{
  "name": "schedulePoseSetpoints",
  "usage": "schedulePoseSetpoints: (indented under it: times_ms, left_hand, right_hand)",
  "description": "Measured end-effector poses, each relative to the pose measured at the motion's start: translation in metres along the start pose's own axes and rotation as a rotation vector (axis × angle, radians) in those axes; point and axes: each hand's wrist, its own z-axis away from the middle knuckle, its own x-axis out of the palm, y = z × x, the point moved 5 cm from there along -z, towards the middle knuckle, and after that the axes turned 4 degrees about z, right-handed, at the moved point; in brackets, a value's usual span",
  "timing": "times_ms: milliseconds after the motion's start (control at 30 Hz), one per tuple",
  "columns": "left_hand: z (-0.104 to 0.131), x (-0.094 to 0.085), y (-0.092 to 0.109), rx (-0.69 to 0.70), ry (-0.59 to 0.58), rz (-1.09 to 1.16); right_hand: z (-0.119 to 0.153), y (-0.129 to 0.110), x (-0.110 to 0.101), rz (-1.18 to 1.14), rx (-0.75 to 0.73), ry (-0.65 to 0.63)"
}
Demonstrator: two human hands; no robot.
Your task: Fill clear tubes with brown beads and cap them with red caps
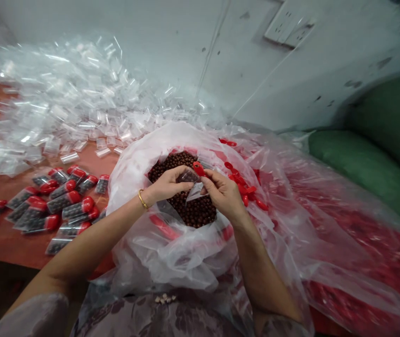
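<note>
The fingers of our left hand (pixel 166 186) grasp a small clear container (pixel 188 176) with dark beads in it, and those of our right hand (pixel 223 191) pinch a red cap (pixel 198 168) at the container's far right end; whether the two pieces touch, we cannot tell. A gold bracelet (pixel 143 200) circles our left wrist. We hold the container above a heap of brown beads (pixel 198 213), which lies in the mouth of a whitish plastic bag (pixel 172 276). Just right of the beads we see loose red pieces (pixel 244 189) on plastic film. To the left, filled containers with red ends (pixel 62 201) lie in a loose cluster on the reddish surface (pixel 20 252). Beyond them, at the far left, a large pile of clear empty containers (pixel 66 98) spreads toward the wall (pixel 172 42). On the right lies a big clear bag of red pieces (pixel 358 210), with green sacks (pixel 347 157) beyond it and a socket panel (pixel 287 25) on the wall.
</note>
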Motion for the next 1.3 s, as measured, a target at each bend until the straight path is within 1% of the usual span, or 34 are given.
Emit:
schedulePoseSetpoints:
  times_ms: [167, 267, 367, 433, 567, 633, 733, 833, 933, 1033, 1133, 1200, 1267, 1300]
  left_hand:
    - [0.002, 0.001, 0.001, -0.045, -0.018, 0.008]
    - [0.002, 0.002, 0.002, -0.063, -0.022, -0.013]
    - [0.003, 0.004, 0.003, -0.046, -0.048, -0.031]
    - [0.002, 0.004, 0.004, -0.026, -0.042, -0.038]
    - [0.001, 0.000, 0.004, 0.018, 0.018, -0.079]
    - [0.001, -0.001, 0.004, 0.037, 0.025, -0.131]
    - [0.002, -0.003, 0.004, 0.065, 0.062, -0.248]
    - [0.003, -0.003, 0.005, 0.054, 0.097, -0.329]
    - [0.004, -0.003, 0.005, 0.010, 0.114, -0.359]
    - [0.004, 0.001, 0.004, -0.028, 0.083, -0.282]
    - [0.006, 0.007, 0.003, -0.083, 0.029, -0.109]
    - [0.007, 0.009, 0.003, -0.127, 0.009, -0.013]
    - [0.007, 0.009, 0.005, -0.161, -0.003, 0.035]
    - [0.007, 0.009, 0.006, -0.167, -0.004, 0.043]
  right_hand:
    - [0.004, -0.006, -0.001, 0.314, -0.266, 0.199]
    - [0.008, -0.007, 0.001, 0.470, -0.324, 0.306]
    - [0.012, -0.011, 0.003, 0.524, -0.368, 0.393]
    - [0.014, -0.014, 0.006, 0.535, -0.388, 0.390]
    - [0.015, -0.013, 0.014, 0.575, -0.352, 0.326]
    - [0.016, -0.011, 0.016, 0.616, -0.348, 0.317]
    - [0.017, -0.009, 0.016, 0.691, -0.393, 0.320]
    - [0.020, -0.007, 0.015, 0.722, -0.461, 0.315]
    - [0.023, -0.004, 0.014, 0.714, -0.443, 0.276]
    - [0.022, -0.001, 0.014, 0.620, -0.391, 0.237]
    - [0.019, -0.004, 0.011, 0.444, -0.381, 0.198]
    - [0.018, -0.007, 0.008, 0.380, -0.381, 0.174]
    - [0.019, -0.011, 0.003, 0.384, -0.374, 0.212]
    - [0.021, -0.013, 0.000, 0.401, -0.369, 0.260]
